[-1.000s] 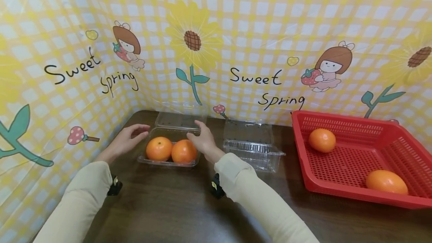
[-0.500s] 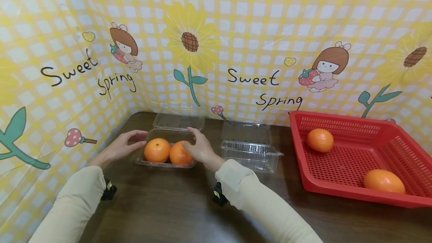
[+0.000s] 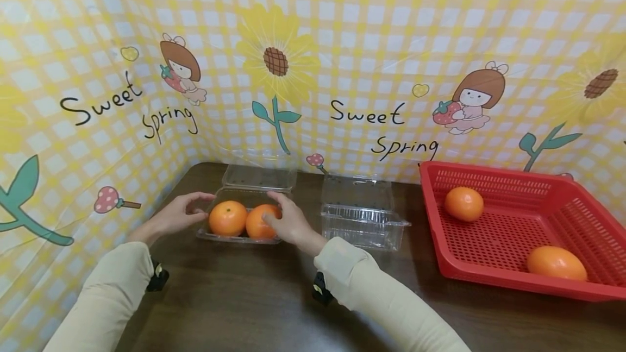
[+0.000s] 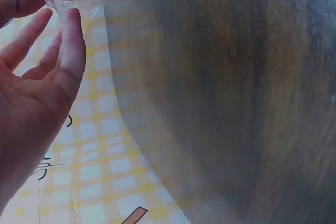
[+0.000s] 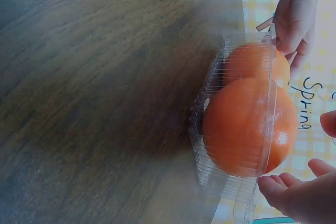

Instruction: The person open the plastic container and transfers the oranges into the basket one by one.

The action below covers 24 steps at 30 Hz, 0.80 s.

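Two oranges, a left one (image 3: 227,218) and a right one (image 3: 257,225), sit side by side in a clear plastic clamshell box (image 3: 232,240) on the table. Its lid (image 3: 259,177) is folded back toward the cloth. My left hand (image 3: 172,216) is at the box's left end; in the left wrist view its fingertips (image 4: 73,17) are right at the plastic rim. At the other end is my right hand (image 3: 295,225), its thumb overlapping the right orange in the head view. The right wrist view has those fingers (image 5: 273,190) close by the box's rim.
A second clear clamshell box (image 3: 362,227), lid up, stands to the right. Beyond it is a red plastic basket (image 3: 442,254) with one orange (image 3: 464,203) at its back left and another (image 3: 556,263) near its front. Yellow checked cloth (image 3: 342,42) hangs behind the brown table (image 3: 235,297).
My right hand has come down and forward from above the box to its right end, thumb lower over the right orange. My left hand has shifted slightly lower beside the left end.
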Tool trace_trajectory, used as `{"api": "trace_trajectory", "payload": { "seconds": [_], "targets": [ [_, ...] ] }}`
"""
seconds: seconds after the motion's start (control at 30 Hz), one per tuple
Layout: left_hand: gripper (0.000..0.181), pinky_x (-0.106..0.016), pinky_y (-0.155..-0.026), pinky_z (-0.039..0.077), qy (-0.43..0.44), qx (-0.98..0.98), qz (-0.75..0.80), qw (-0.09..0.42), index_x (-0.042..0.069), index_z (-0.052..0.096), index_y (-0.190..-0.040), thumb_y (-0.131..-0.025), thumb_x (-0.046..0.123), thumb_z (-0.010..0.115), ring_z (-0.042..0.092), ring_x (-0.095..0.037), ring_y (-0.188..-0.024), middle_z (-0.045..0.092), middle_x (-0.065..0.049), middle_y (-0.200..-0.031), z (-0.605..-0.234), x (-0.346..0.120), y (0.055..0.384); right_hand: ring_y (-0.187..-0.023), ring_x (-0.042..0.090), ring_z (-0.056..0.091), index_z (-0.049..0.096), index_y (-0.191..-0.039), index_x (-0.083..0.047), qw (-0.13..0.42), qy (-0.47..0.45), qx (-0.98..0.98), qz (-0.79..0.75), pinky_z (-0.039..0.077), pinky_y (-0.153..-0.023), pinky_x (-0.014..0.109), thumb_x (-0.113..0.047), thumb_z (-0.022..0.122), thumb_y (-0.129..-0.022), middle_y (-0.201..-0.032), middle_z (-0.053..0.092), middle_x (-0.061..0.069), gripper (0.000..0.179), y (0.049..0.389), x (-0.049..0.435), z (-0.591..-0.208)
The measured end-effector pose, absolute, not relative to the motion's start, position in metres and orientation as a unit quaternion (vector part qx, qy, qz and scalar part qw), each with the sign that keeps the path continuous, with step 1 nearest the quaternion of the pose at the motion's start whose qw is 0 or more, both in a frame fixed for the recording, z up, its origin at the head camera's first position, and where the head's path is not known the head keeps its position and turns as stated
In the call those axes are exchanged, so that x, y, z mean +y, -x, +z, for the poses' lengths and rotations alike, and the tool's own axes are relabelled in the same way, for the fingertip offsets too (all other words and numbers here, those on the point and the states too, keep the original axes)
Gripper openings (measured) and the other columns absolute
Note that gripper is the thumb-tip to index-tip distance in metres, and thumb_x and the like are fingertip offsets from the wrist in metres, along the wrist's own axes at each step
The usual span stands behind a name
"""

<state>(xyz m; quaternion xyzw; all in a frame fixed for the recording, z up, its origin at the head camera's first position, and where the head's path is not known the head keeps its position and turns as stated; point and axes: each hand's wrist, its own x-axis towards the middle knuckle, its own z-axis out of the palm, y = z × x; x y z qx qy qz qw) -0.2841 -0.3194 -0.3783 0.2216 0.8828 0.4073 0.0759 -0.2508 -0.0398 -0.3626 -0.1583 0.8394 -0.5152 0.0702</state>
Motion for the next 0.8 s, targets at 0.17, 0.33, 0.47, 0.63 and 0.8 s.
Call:
{"api": "trace_trajectory", "payload": {
  "seconds": [0.17, 0.33, 0.47, 0.63, 0.8],
  "targets": [
    [0.042, -0.025, -0.065, 0.049, -0.219, 0.874, 0.426, 0.085, -0.015, 0.039, -0.122, -0.084, -0.003, 0.052, 0.06, -0.026, -0.089, 0.036, -0.034, -0.124, -0.382, -0.321, 0.283, -0.118, 0.023, 0.041, 0.04, -0.132, -0.008, 0.067, 0.17, 0.841, -0.51, 0.034, -0.096, 0.037, -0.015, 0.054, -0.088, -0.133, 0.041, 0.009, 0.047, 0.25, -0.041, -0.366],
    [0.043, -0.027, -0.064, 0.05, -0.211, 0.865, 0.445, 0.093, -0.015, 0.039, -0.122, -0.084, -0.001, 0.053, 0.06, -0.016, -0.088, 0.036, -0.035, -0.124, -0.383, -0.322, 0.283, -0.116, 0.022, 0.043, 0.04, -0.131, -0.008, 0.065, 0.174, 0.84, -0.511, 0.035, -0.095, 0.035, -0.015, 0.055, -0.087, -0.131, 0.043, 0.009, 0.047, 0.25, -0.041, -0.368],
    [0.044, -0.027, -0.064, 0.051, -0.201, 0.86, 0.459, 0.1, -0.016, 0.039, -0.122, -0.084, -0.001, 0.054, 0.059, -0.006, -0.085, 0.035, -0.036, -0.124, -0.385, -0.322, 0.283, -0.115, 0.022, 0.044, 0.041, -0.131, -0.007, 0.061, 0.176, 0.838, -0.513, 0.036, -0.094, 0.035, -0.014, 0.055, -0.087, -0.13, 0.044, 0.01, 0.047, 0.25, -0.041, -0.37],
    [0.044, -0.026, -0.063, 0.051, -0.208, 0.853, 0.47, 0.091, -0.018, 0.038, -0.121, -0.082, -0.004, 0.054, 0.058, -0.002, -0.082, 0.035, -0.037, -0.123, -0.386, -0.321, 0.283, -0.114, 0.025, 0.044, 0.042, -0.13, -0.006, 0.047, 0.175, 0.831, -0.526, 0.037, -0.093, 0.037, -0.012, 0.056, -0.086, -0.129, 0.044, 0.01, 0.046, 0.251, -0.04, -0.371],
    [0.043, -0.023, -0.061, 0.05, -0.216, 0.842, 0.489, 0.071, -0.02, 0.039, -0.119, -0.08, -0.008, 0.054, 0.059, -0.001, -0.079, 0.035, -0.039, -0.122, -0.389, -0.32, 0.285, -0.114, 0.026, 0.044, 0.043, -0.13, -0.007, 0.049, 0.179, 0.831, -0.524, 0.037, -0.093, 0.038, -0.012, 0.056, -0.086, -0.13, 0.044, 0.011, 0.046, 0.252, -0.038, -0.369]
  ]
}}
